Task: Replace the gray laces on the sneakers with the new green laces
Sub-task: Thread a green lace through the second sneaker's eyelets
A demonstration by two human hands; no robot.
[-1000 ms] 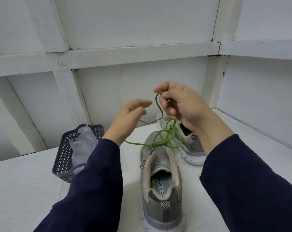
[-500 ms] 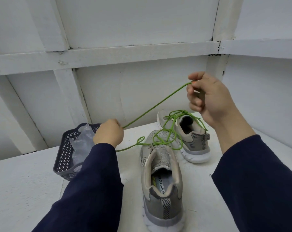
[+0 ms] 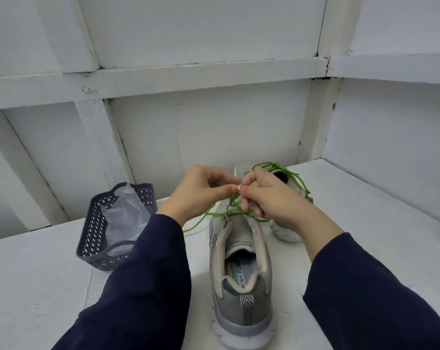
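A gray sneaker (image 3: 241,281) stands heel toward me on the white shelf, with a green lace (image 3: 235,209) threaded over its tongue. My left hand (image 3: 201,190) and my right hand (image 3: 267,195) meet just above its front, fingertips touching, both pinching the green lace. One loose lace end trails left onto the shelf (image 3: 196,224). A second gray sneaker (image 3: 287,223) sits behind my right hand, mostly hidden, with green lace loops (image 3: 289,173) showing above it.
A dark perforated plastic basket (image 3: 95,238) holding a clear plastic bag (image 3: 125,215) stands to the left of the sneakers. White walls with beams close the back and right sides. The shelf surface (image 3: 365,210) runs to the right.
My hands were spread apart pulling the lace taut, right hand raised high. Now both have come together low over the near sneaker's front, and the lace hangs slack.
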